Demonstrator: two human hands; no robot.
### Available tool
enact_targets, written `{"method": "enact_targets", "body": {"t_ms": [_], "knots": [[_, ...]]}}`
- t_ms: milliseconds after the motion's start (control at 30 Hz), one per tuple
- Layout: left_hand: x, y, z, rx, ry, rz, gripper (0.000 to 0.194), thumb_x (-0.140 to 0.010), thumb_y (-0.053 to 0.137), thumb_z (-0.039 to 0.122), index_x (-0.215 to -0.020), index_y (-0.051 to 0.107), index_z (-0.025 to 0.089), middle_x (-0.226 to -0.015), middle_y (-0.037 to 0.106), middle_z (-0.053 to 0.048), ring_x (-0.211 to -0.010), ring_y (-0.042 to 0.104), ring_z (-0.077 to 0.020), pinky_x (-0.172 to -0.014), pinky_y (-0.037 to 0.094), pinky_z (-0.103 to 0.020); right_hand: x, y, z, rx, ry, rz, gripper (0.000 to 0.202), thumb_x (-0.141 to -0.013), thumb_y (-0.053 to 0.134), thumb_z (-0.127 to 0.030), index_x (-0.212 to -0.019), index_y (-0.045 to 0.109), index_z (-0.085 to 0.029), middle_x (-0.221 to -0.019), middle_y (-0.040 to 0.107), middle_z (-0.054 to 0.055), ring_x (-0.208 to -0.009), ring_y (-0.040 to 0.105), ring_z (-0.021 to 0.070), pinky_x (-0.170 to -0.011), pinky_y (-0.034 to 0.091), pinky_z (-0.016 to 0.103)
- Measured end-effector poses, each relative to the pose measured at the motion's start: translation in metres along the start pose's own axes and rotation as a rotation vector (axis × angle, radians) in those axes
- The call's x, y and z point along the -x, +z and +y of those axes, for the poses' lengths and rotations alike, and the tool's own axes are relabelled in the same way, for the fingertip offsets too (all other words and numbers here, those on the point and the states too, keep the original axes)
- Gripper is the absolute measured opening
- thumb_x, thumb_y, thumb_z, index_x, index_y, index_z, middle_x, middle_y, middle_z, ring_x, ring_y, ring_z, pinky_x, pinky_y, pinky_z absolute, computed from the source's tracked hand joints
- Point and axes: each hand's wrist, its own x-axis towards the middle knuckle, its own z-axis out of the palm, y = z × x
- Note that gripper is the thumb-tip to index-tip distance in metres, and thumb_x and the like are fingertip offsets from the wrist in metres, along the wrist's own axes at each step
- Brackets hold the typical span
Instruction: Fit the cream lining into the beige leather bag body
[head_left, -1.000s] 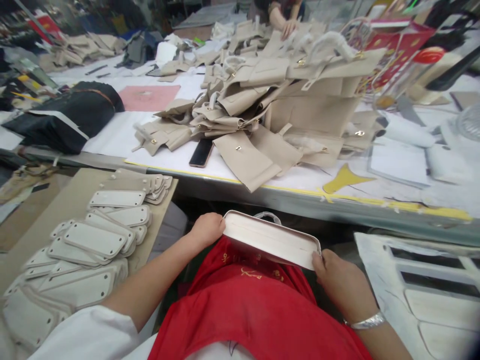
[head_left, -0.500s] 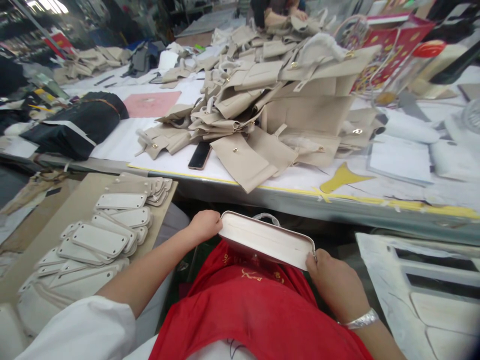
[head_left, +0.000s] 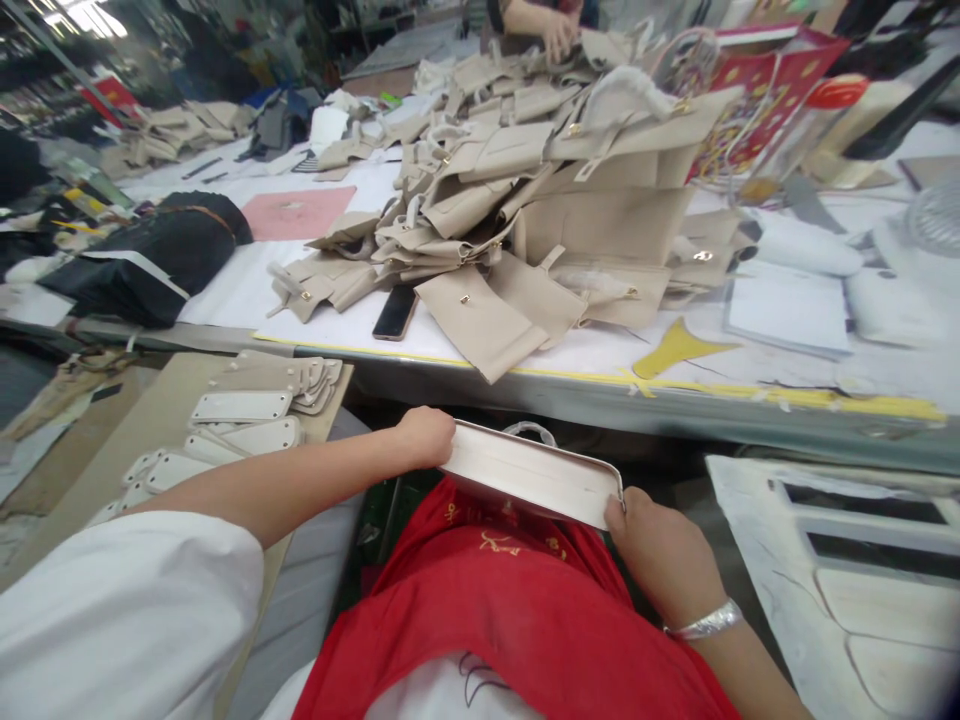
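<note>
I hold a flat white panel with rounded corners [head_left: 534,476] over my lap, above a red apron [head_left: 510,610]. My left hand [head_left: 426,436] grips its left end. My right hand [head_left: 660,545], with a silver bracelet on the wrist, grips its right end. A clear loop [head_left: 531,431] shows just behind the panel. To my left, several similar white panels [head_left: 244,405] lie stacked on a brown board [head_left: 161,410], partly hidden by my left arm.
The long table [head_left: 675,405] ahead carries a heap of beige bag pieces [head_left: 525,200], a black phone [head_left: 395,312], a yellow cut-out [head_left: 673,346], a dark bag [head_left: 150,255] and a red box [head_left: 757,95]. Another person's hand [head_left: 556,30] works at the far side. White moulded trays [head_left: 847,560] lie to my right.
The view has shifted right and down, so my left arm now covers more of the stacked panels. The held panel sits slightly higher. The other person's hand has moved at the far side.
</note>
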Motion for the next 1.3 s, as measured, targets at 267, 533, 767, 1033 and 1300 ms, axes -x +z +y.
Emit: {"method": "enact_targets", "body": {"t_ms": [267,533,767,1033,1300], "knots": [[0.02,0.009,-0.042,0.678,-0.113,-0.07,0.059,-0.077,0.032,0.069,-0.063,0.048,0.014,-0.061,0.055,-0.004,-0.051,0.054,-0.0118,-0.048,0.05,-0.024,0.001,0.001,0.002,-0.036,-0.002,0.015,0.026,-0.09,0.035,-0.027,-0.075,0.052,-0.014,-0.058,0.06,0.008,-0.056,0.064,0.0241,-0.045,0.035,0.027],[0.017,0.014,-0.031,0.513,0.02,-0.157,0.035,-0.079,0.043,0.049,-0.067,0.046,0.016,-0.054,0.049,0.001,-0.04,0.049,-0.0112,-0.036,0.041,-0.021,0.001,0.001,0.003,-0.023,-0.012,0.014,0.024,-0.09,0.037,-0.027,-0.078,0.053,-0.013,-0.062,0.061,0.009,-0.058,0.064,0.0236,-0.046,0.035,0.027],[0.015,-0.001,-0.029,0.312,0.119,-0.087,0.031,-0.078,0.042,0.04,-0.057,0.047,0.017,-0.055,0.051,-0.001,-0.049,0.05,-0.0137,-0.047,0.039,-0.023,0.002,0.003,0.001,-0.064,0.023,0.015,0.025,-0.091,0.035,-0.028,-0.076,0.051,-0.015,-0.058,0.06,0.007,-0.057,0.064,0.0239,-0.045,0.034,0.026],[0.009,0.0,-0.022,0.251,0.096,0.03,0.025,-0.071,0.053,0.033,-0.052,0.046,0.018,-0.071,0.06,-0.009,-0.086,0.055,-0.0249,-0.074,0.041,-0.029,0.001,0.001,0.003,-0.064,0.012,-0.003,0.026,-0.091,0.035,-0.027,-0.077,0.051,-0.014,-0.057,0.06,0.008,-0.057,0.064,0.0246,-0.046,0.036,0.028],[0.012,0.015,-0.036,0.69,0.043,-0.159,0.054,-0.075,0.031,0.067,-0.065,0.047,0.016,-0.056,0.049,-0.002,-0.046,0.047,-0.0125,-0.043,0.036,-0.024,-0.002,0.004,0.006,-0.05,-0.012,0.013,0.026,-0.09,0.035,-0.026,-0.077,0.052,-0.013,-0.058,0.06,0.01,-0.057,0.064,0.0251,-0.046,0.035,0.028]]}}
